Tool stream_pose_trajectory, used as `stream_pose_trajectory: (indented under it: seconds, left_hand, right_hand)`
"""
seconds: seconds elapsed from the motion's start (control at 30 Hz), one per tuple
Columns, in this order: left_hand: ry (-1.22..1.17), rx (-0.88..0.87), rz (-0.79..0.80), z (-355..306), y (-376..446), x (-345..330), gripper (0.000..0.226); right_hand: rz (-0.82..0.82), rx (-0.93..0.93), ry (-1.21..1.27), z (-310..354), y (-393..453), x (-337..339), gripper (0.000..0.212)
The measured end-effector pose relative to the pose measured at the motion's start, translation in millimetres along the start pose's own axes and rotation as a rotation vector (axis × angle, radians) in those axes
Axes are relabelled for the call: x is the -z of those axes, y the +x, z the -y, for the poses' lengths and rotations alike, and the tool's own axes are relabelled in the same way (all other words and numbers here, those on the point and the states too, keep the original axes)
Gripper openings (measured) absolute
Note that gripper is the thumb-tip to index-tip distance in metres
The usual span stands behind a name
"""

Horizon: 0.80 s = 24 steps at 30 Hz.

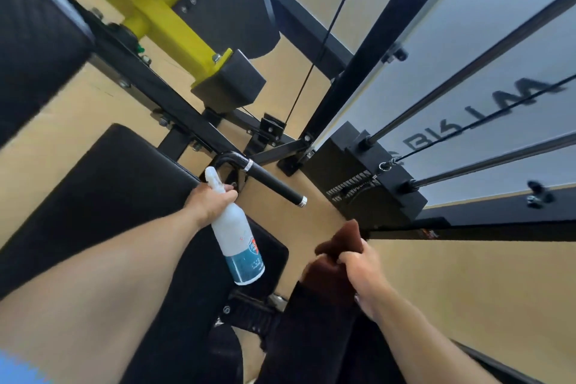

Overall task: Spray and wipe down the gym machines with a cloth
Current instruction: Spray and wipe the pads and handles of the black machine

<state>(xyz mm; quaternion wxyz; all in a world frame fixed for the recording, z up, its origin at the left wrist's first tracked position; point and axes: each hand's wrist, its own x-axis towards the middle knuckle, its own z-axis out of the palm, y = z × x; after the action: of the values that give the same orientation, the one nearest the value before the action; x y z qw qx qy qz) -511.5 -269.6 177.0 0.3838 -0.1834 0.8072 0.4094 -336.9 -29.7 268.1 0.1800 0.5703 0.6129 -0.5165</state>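
Observation:
My left hand [209, 200] grips the neck of a white spray bottle [237, 237] with a blue label, its nozzle pointing up toward the curved black handle bar [268, 179] of the gym machine. My right hand [363, 270] grips a dark brown cloth [330, 262] that hangs down from it, just right of the bottle. Below both hands lies the black padded seat [103, 193] of the machine.
A yellow lever arm [174, 25] with a black pad block [229, 84] stands further off. The weight stack [367, 184], chrome guide rods [486, 162] and a translucent shroud are at the right. A black back pad [34, 34] fills the left. The floor is tan.

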Motion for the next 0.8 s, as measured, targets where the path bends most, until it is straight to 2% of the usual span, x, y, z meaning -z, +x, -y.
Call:
stream_pose_trajectory:
  seconds: [0.07,0.13,0.23,0.27,0.37,0.4,0.43,0.5,0.63,0.73,0.8]
  left_hand:
    - [-0.138,0.062,-0.072,7.9,-30.0,-7.4,0.034]
    - [-0.179,0.094,-0.101,28.1,-62.6,-20.8,0.03]
    - [-0.108,0.018,-0.131,64.0,-133.1,-35.4,0.046]
    - [-0.091,-0.003,-0.139,74.9,-156.5,-35.6,0.051]
    - [-0.114,0.024,-0.21,119.8,-211.5,-40.5,0.052]
    - [-0.116,0.044,-0.23,139.2,-228.9,-45.6,0.053]
    - [-0.122,0.043,-0.247,155.8,-249.7,-51.7,0.056]
    - [-0.164,0.034,-0.353,178.5,-294.1,-58.8,0.058]
    - [-0.419,0.063,-0.504,203.8,-376.2,-69.0,0.061]
    - [-0.314,0.086,-0.488,241.8,-410.5,-74.3,0.061]
    - [-0.356,0.096,-0.468,280.5,-416.5,-79.8,0.059]
  right_hand:
    - [0.062,-0.081,0.285,-16.4,-38.6,4.3,0.045]
    - [0.078,-0.178,0.48,-40.6,-62.4,5.1,0.043]
    - [0.118,-0.241,0.519,-77.6,-91.3,-3.4,0.02]
    - [0.131,-0.239,0.525,-83.4,-99.9,-12.0,0.019]
    - [0.201,-0.214,0.583,-115.2,-106.1,-34.6,0.051]
    - [0.167,-0.235,0.567,-138.6,-89.0,-40.3,0.056]
    - [0.214,-0.226,0.534,-155.8,-85.2,-44.7,0.056]
    - [0.398,-0.168,0.543,-174.8,-112.4,-42.3,0.058]
    - [0.424,-0.13,0.368,-184.4,-181.5,-12.1,0.032]
    - [0.47,-0.157,0.255,-200.3,-218.4,-2.5,0.035]
    - [0.507,-0.154,0.128,-213.4,-239.0,-1.0,0.039]
